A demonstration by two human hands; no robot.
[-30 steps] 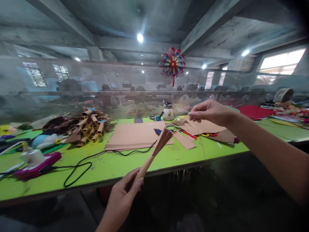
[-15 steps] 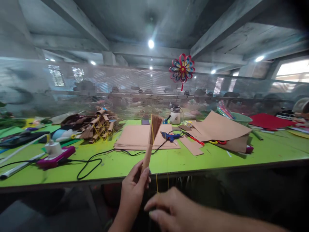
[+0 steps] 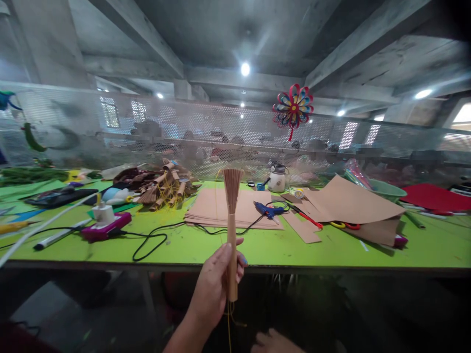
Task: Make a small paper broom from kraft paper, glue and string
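Upright in front of me stands a small brown paper broom (image 3: 232, 196), its fringed end fanned at the top and its rolled handle pointing down. My left hand (image 3: 217, 279) is closed around the handle, thumb in front. A thin yellow string (image 3: 229, 326) dangles below the handle's lower end, and more of it loops beside the fringe. At the bottom edge, my right hand (image 3: 275, 341) shows only in part, apart from the broom; its fingers are blurred and cut off.
The green table (image 3: 176, 252) bears stacked brown paper (image 3: 206, 203), a blue glue gun (image 3: 270, 210), a pile of similar paper brooms (image 3: 171, 189), a purple power strip (image 3: 106, 229) with black cable, a white jar (image 3: 277, 179), scissors (image 3: 345, 225) and a large brown sheet (image 3: 353, 201).
The broom has gone from tilted to upright, with its fringe turned flat toward me. My right hand has dropped toward the bottom edge. The view has swung slightly left.
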